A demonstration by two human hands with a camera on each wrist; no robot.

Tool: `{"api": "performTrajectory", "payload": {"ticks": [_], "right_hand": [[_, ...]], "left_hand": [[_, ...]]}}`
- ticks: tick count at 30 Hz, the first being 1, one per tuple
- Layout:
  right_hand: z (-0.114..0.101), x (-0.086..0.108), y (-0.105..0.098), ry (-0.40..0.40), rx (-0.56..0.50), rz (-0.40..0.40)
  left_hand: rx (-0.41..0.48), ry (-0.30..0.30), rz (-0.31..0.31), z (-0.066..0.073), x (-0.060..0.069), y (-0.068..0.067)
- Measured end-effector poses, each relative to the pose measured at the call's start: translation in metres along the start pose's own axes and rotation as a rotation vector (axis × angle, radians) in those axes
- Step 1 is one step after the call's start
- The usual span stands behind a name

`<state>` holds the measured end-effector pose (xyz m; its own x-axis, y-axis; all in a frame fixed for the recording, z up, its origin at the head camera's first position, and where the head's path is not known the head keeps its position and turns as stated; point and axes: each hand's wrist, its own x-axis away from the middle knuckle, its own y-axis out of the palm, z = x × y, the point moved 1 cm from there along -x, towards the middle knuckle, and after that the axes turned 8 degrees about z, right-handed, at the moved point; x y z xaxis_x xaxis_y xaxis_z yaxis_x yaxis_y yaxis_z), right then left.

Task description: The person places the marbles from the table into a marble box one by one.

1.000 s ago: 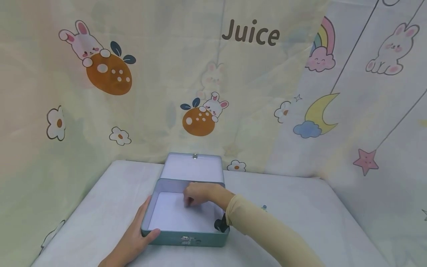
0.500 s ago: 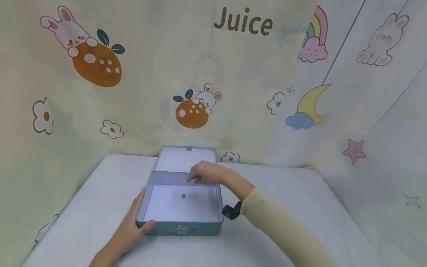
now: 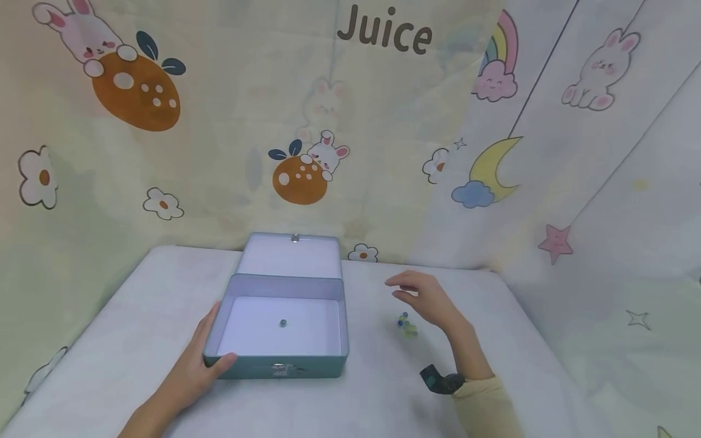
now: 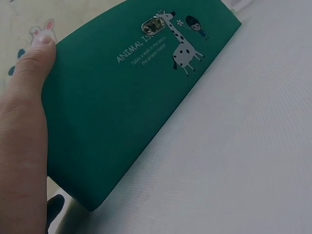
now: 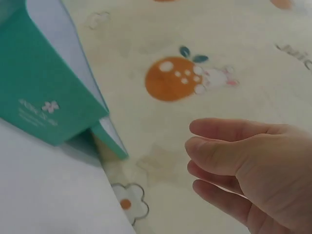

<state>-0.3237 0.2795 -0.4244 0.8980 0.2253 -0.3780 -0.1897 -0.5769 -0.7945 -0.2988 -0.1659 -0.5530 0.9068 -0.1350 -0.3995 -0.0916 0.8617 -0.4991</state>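
Hinged tin [image 4: 112,107]: painted metal look, smooth, low sheen; latch [image 4: 153,26] shiny metal. Beads [image 3: 406,326] glassy, translucent. Worktop cover [image 4: 229,136] matt, fine-woven cloth. Backdrop [image 3: 219,109] matt, creased fabric. Sleeve [image 3: 484,407] matt cloth.

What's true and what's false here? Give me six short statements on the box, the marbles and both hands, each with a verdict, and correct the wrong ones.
1. The left hand grips the box. True.
2. The box is shut. False: its lid is open.
3. One marble lies inside the box. True.
4. The right hand is near the other marbles. True.
5. The other marbles lie left of the box. False: they lie to its right.
6. The right hand touches the box. False: it is apart from the box, off to the right.
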Motion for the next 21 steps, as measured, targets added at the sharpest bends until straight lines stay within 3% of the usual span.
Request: {"api": "performTrajectory", "payload": {"ticks": [5,8,13,18,21], "right_hand": [[0.027,0.022,-0.003,0.087,-0.05,0.117],[0.036,0.031,0.004,0.13,-0.075,0.146],[0.049,0.039,0.02,0.195,-0.083,0.128],[0.065,0.048,0.033,0.246,-0.059,0.084],[0.074,0.052,0.036,0.267,-0.029,0.079]], "left_hand": [[-0.004,-0.003,-0.008,0.0,0.001,-0.001],[-0.005,-0.011,-0.019,-0.002,0.003,-0.003],[-0.018,-0.012,-0.027,-0.002,0.007,-0.006],[-0.031,0.006,-0.031,-0.002,0.003,-0.004],[-0.028,-0.025,-0.059,-0.002,-0.002,0.001]]}}
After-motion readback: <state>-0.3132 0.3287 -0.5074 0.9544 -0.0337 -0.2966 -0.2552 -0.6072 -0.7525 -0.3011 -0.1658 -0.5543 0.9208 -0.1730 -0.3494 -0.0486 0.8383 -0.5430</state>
